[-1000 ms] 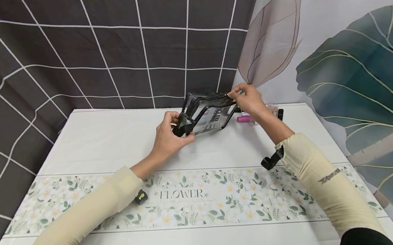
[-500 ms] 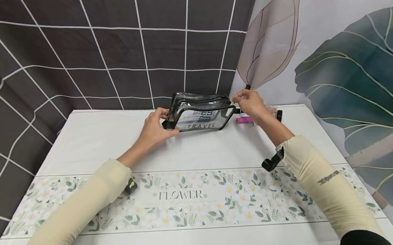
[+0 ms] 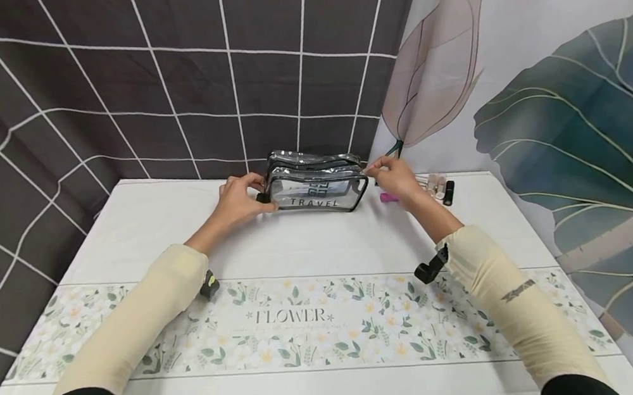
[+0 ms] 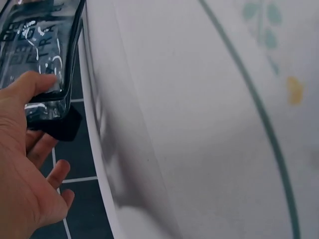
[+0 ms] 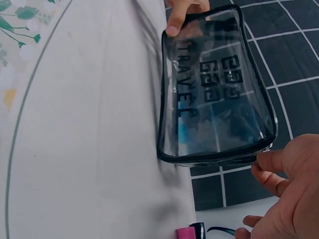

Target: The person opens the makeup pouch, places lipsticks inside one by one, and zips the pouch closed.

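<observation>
A clear toiletry bag [image 3: 316, 197] with black trim and the word TRAVEL on its front stands near the back edge of the table. At its left end my left hand [image 3: 235, 202] grips it, thumb on the front face; the left wrist view shows that thumb over the clear plastic and a black tab [image 4: 67, 124] below. My right hand [image 3: 396, 178] pinches the bag at its upper right corner, where the top seam ends. In the right wrist view, the right hand's thumb and forefinger [image 5: 271, 162] meet at that corner, their tips partly hidden by the bag's edge.
Right of the bag lie a pink tube [image 3: 388, 197], small clear bottles [image 3: 435, 184] and a black cylinder [image 3: 449, 193], partly behind the right forearm. A dark gridded curtain [image 3: 185, 76] hangs behind the table. A white cloth with a floral band [image 3: 308, 344] covers it.
The bag has turned to face front and levelled out, its left end shifting left with the left hand. The right hand stays at the right corner and has lowered slightly.
</observation>
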Available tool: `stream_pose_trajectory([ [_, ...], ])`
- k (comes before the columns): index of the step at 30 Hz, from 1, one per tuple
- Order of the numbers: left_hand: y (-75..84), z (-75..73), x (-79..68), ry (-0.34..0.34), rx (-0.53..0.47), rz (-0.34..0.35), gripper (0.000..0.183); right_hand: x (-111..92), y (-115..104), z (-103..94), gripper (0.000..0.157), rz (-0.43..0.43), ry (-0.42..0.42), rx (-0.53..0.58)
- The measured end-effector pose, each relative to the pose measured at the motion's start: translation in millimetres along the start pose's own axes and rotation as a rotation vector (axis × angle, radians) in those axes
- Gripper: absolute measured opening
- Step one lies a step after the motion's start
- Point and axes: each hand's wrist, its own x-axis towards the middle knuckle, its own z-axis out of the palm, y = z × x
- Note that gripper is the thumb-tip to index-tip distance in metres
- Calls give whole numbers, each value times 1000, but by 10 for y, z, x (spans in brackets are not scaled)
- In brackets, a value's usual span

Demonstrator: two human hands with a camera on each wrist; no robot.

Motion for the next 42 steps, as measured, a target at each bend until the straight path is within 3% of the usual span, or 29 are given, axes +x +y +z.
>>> stream_pose_trajectory([
  [3,-39,-1,3,-10,25,-18,66,8,32,59,25,-20,13,-59],
  [13,-156,69,26,-68,53,-41,63,52,134,162,20,-18,-6,-82],
  [21,-141,90,35,-76,42,-48,61,756,817,246,18,-2,14,-240],
  [24,-133,91,39,-76,49,-55,59,875,917,259,17,-24,12,-257],
  [34,-132,81,39,-76,72,-50,64,460,566,241,13,-62,6,-242],
  [39,-135,77,30,-82,84,-53,62,91,274,215,21,-72,-41,-201],
  [42,-146,81,37,-86,85,-54,63,20,216,226,25,-75,-32,-212],
])
